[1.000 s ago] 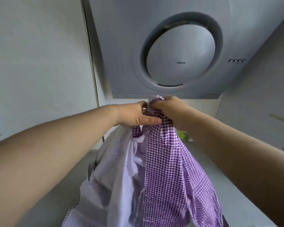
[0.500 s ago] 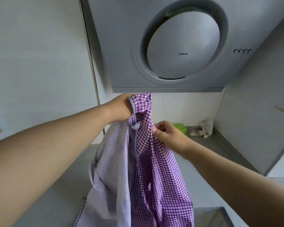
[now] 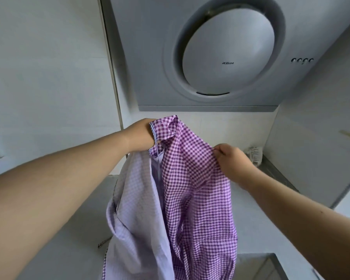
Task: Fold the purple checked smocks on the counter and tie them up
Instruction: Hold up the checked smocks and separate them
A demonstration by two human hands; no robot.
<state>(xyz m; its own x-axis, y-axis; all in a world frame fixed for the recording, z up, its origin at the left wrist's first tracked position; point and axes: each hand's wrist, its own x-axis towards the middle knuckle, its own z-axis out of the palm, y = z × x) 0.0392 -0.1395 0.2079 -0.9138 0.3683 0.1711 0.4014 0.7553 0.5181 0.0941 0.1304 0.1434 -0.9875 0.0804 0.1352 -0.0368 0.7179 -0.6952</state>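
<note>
Purple smock (image 3: 192, 178) now wider between left hand (image 3: 141, 136), right hand (image 3: 231, 160)

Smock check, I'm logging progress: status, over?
Left hand grips the smock at its top. Right hand pinches the edge, spreading it. Smock hangs above the counter, unfolded. Nothing in the way.

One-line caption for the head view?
Both hands, left and right, hold a purple checked smock up below the range hood.
</note>
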